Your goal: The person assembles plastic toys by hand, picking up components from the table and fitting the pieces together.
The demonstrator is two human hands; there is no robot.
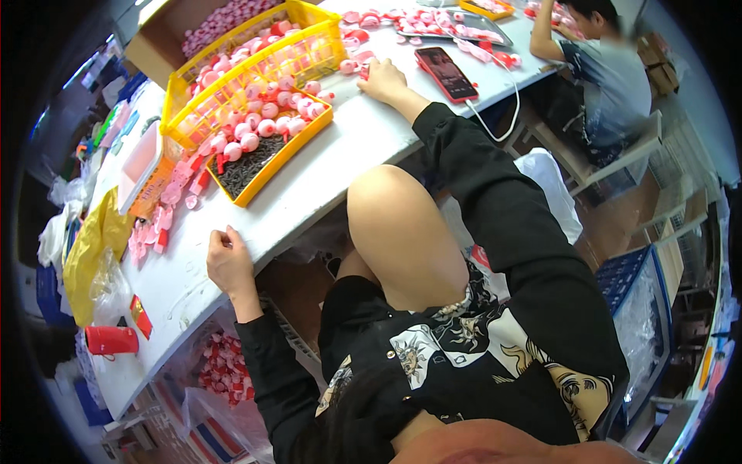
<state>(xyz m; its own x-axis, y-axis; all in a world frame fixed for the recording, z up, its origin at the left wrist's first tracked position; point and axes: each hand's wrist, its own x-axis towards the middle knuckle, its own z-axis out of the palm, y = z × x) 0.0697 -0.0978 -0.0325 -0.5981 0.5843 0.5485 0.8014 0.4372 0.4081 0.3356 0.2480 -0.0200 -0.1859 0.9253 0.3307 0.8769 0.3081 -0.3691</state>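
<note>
From where I stand, the right hand (384,81) reaches to a scatter of small pink-and-red pieces (348,66) on a white worktop (309,184); a light fingertip pinch, one piece at a time, would seem to suit them, with the wrist kept clear of the phone (447,73) lying just beside it. Its fingers are partly bent, their tips at a red piece; whether they grip it, I cannot tell. The left hand (230,263) rests loosely curled by the worktop's near edge, well apart from those pieces; I cannot tell if it pinches anything. Between the hands sits a yellow tray (290,158) of round pink pieces and dark little parts (253,166), against a yellow basket (334,50) farther from that edge.
</note>
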